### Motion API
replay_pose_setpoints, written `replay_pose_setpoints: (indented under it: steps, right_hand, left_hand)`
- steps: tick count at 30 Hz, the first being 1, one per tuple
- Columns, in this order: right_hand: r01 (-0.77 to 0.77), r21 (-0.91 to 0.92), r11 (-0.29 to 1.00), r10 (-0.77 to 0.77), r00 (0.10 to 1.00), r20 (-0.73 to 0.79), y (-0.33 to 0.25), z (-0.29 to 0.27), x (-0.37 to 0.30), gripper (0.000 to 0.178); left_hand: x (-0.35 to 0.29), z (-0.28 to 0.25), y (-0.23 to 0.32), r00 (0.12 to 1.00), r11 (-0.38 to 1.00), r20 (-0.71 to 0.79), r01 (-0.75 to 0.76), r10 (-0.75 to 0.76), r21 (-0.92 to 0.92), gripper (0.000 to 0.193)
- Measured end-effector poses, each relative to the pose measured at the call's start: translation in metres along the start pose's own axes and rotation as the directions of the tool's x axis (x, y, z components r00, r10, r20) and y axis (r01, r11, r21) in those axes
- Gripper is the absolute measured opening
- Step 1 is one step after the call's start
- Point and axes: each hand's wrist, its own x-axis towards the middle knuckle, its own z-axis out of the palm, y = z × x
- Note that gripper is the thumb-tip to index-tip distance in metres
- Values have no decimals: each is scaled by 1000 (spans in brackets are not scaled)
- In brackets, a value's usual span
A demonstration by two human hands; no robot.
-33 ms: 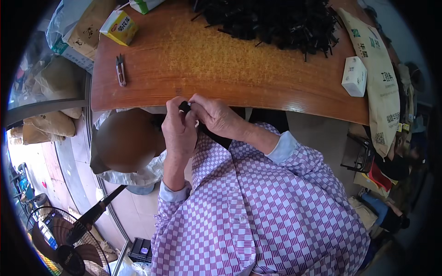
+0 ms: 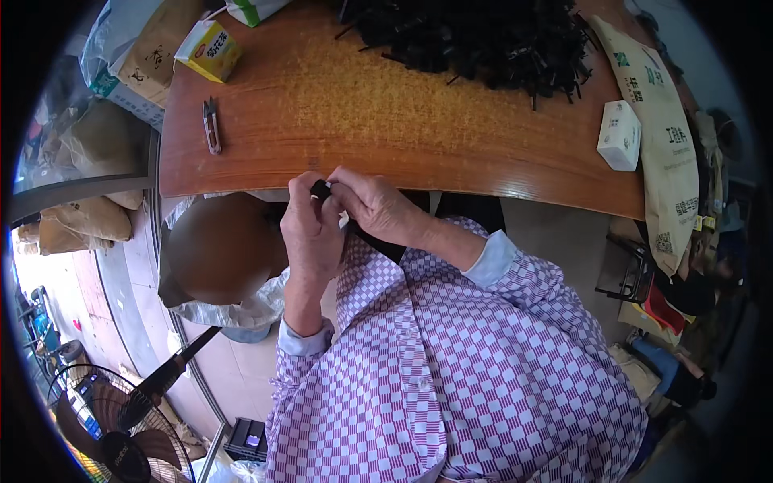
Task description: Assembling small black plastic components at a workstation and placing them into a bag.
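My left hand [image 2: 310,233] and my right hand [image 2: 378,209] meet just below the front edge of the wooden table [image 2: 362,121]. Together they pinch a small black part [image 2: 320,190], with the fingertips of both hands closed around it. Most of the part is hidden by my fingers. A big heap of similar black strips [image 2: 475,36] lies at the far side of the table, well away from my hands. Both forearms wear purple-and-white checked sleeves.
Small thread snips [image 2: 212,125] lie on the table's left side, with a yellow carton [image 2: 209,50] behind them. A white box [image 2: 619,135] and a tan printed sack [image 2: 664,129] sit at the right. A bag-lined bin [image 2: 217,266] stands under my left hand, and a fan [image 2: 113,419] lower left.
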Motion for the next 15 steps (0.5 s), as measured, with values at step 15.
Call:
replay_pose_setpoints:
  steps: [15]
  right_hand:
    - [90,-954,-286,-231,960,159,-40,-168,117,17]
  left_hand:
    - [-6,-63,-24,993,874,-94,-22,77,485,31]
